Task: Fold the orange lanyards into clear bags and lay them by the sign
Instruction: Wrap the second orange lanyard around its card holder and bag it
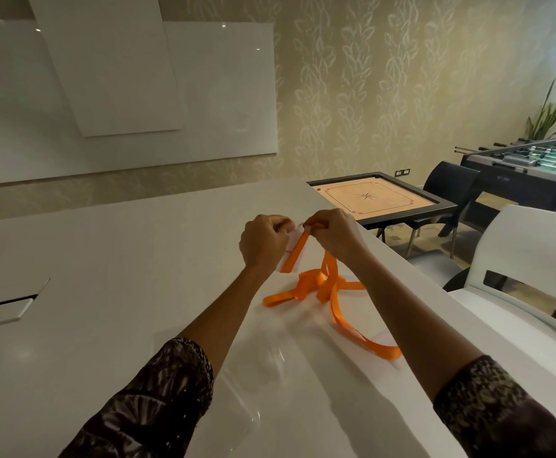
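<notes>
Over on the far left of the table [104,259] there's just a little hatch [2,309], nothing to do with the job. Moving right, both hands are held up above the tabletop, close together. The left hand [263,241] has its fingers curled in, pinching the top edge of a clear bag [300,261]. The bag hangs down and to the left from the hands, so its long axis slants toward the table. A folded stretch of orange lanyard [295,251] is already inside, lying along that same axis. The right hand [336,239] is right at the bag's mouth, fingertips pinched on the strip. The rest seems to trail down under that wrist into a loose orange pile [319,287] on the table. So I'd guess the right hand does the feeding, down and leftward into the bag. There's some dark print near the bag's top, way too small to read. No sign that I can make out. Further right: a carrom board [379,198] and a foosball table [528,163].
</notes>
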The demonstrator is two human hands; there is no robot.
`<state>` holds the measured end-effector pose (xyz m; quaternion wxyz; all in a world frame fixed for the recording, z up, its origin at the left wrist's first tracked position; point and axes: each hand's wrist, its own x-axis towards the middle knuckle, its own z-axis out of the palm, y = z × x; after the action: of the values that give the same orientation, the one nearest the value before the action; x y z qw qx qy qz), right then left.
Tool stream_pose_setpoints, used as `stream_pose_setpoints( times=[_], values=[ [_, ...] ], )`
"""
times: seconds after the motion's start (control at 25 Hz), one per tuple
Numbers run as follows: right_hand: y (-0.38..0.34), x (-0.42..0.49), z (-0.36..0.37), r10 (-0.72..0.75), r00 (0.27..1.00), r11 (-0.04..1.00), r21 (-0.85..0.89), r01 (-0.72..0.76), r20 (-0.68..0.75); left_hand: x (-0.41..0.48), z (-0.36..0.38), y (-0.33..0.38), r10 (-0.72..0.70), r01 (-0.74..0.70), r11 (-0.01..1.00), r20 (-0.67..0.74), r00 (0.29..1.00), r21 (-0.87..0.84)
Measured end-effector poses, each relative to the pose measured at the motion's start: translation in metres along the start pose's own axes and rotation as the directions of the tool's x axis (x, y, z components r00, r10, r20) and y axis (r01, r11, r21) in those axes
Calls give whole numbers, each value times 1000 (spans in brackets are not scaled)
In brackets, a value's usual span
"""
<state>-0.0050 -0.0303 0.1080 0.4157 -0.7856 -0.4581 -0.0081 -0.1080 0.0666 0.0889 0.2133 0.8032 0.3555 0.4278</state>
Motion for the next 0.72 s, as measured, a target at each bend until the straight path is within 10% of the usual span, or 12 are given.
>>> stream_pose_setpoints(
  times=[0.48, 0.72],
  values=[
    [-4, 1, 0, -131, 990, 964, -229, 137, 43, -5, -13, 1, 112, -125, 991, 227, 967, 43],
    [-6, 18, -17, -30, 934, 991, -109, 74, 356, 6, -30, -8, 66, 13, 986, 454, 889, -169]
  ],
)
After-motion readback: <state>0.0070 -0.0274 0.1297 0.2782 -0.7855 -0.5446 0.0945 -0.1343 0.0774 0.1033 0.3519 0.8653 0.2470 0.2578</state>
